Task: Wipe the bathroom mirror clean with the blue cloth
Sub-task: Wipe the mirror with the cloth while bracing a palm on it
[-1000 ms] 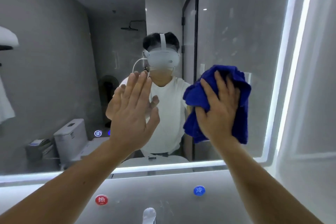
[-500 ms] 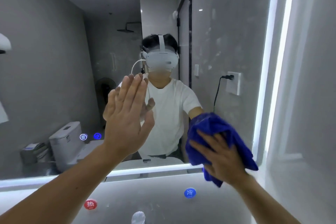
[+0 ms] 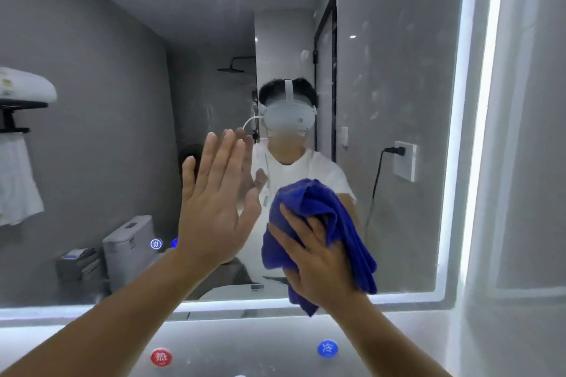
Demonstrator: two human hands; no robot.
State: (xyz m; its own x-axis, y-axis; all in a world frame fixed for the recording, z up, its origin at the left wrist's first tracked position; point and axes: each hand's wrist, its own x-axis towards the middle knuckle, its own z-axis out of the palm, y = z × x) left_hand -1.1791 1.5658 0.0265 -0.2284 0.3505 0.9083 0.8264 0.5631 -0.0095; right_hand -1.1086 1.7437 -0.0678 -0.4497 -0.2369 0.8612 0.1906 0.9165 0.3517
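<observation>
At the far left, the mirror (image 3: 92, 101) reflected a white towel (image 3: 16, 180) hanging from a dark rail, with a toilet (image 3: 128, 245) lower down and a small lit touch icon (image 3: 156, 244) on the glass just beside its cistern. Faint smears and spots showed on the upper glass. The left hand (image 3: 214, 208) was raised left of centre, palm toward the mirror, fingers (image 3: 228, 156) straight and close together, thumb out to the side. The fingertips met their own reflection, so the hand appeared to rest flat on the glass and held nothing. Below it, on the pale tabletop surround, sat a red round button (image 3: 161, 357). Just beside the left hand, low and right of centre, the blue cloth (image 3: 309, 202) lay bunched against the mirror, with its lower end hanging past the bottom edge. The right hand (image 3: 318, 263) pressed it there, fingers spread over the cloth and partly hidden by a fold — not closed round it. A blue round button (image 3: 327, 348) sat beneath. Further right, the glass reflected a wall socket (image 3: 405, 161) with a black plug and cord. A lit strip (image 3: 477, 131) ran along the mirror's right edge.
</observation>
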